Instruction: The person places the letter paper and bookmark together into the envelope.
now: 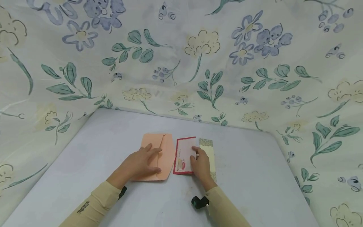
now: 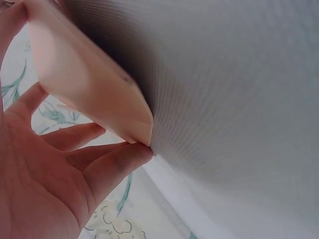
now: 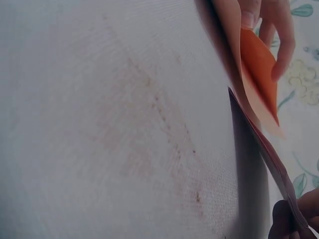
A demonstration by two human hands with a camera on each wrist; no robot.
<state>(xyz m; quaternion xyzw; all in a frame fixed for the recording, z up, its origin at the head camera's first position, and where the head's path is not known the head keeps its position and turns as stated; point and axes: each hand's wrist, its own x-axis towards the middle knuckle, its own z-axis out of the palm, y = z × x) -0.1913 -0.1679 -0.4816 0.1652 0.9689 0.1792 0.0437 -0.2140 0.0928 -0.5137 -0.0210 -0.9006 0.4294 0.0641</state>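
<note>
A peach envelope (image 1: 168,157) lies on the table, its flap side facing up. My left hand (image 1: 140,161) holds it, with spread fingers at the flap and the thumb lower down. From the right wrist view, the envelope's mouth gapes and shows an orange inside (image 3: 259,62). Just to its right is a white card with a red border (image 1: 185,154), bearing a small picture and writing. My right hand (image 1: 202,164) pinches that card at its right side. The card is tilted, with its near edge raised off the table in the right wrist view.
A cream paper piece with gold speckled ends (image 1: 211,154) lies partly beneath my right hand. All of it sits on a white table (image 1: 249,176). Floral cloth (image 1: 175,63) hangs behind the table and along its sides.
</note>
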